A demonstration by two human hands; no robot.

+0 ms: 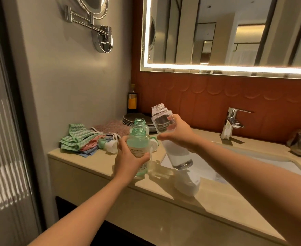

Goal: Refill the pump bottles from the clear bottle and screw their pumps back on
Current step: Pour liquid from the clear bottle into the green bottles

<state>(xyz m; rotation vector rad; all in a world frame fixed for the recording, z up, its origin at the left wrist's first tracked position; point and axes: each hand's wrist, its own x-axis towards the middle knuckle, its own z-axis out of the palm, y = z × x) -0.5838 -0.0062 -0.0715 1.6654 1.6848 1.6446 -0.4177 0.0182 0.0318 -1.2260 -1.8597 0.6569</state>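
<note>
Nearby: cloths (78,139) and plates (137,118) are laid behind.
Left hand (128,158): green bottle (138,144) is gripped.
Right hand (179,134): clear bottle (177,154) is gripped.

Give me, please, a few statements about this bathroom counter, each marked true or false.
1. The left hand grips a green bottle whose neck is open. True.
2. The clear bottle in the right hand has its cap on. False: its neck is open.
3. A second green bottle behind the first has its pump screwed on. False: it carries no pump.
4. A stack of plates sits at the back of the counter. True.
5. The folded cloths lie right of the tap. False: they lie at the counter's left end.
</note>
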